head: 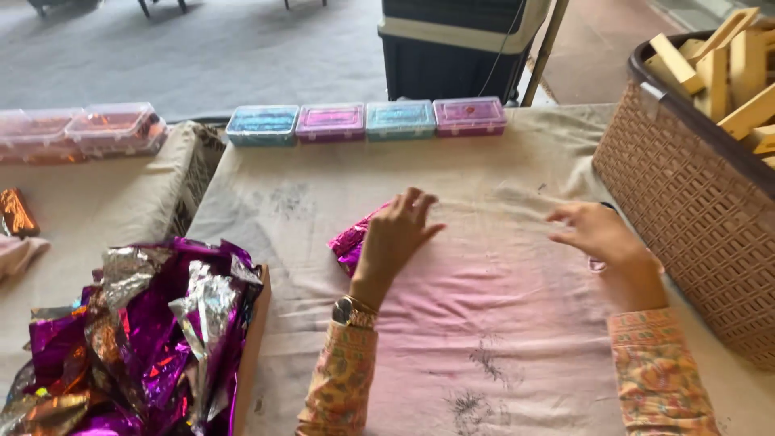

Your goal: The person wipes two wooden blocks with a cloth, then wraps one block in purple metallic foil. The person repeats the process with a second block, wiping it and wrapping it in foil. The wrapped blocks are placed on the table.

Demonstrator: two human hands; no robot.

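My left hand rests flat, fingers spread, on a small packet wrapped in shiny magenta foil lying on the cloth-covered table. A watch sits on that wrist. My right hand hovers just above the cloth to the right, fingers loosely apart, holding nothing; a small dark thing peeks out under its wrist. Both sleeves are a peach floral print.
Four small lidded plastic boxes line the table's far edge. A brown woven basket of wooden blocks stands at right. A cardboard tray of crumpled purple and silver foil sits at left. More clear boxes rest on a neighbouring table.
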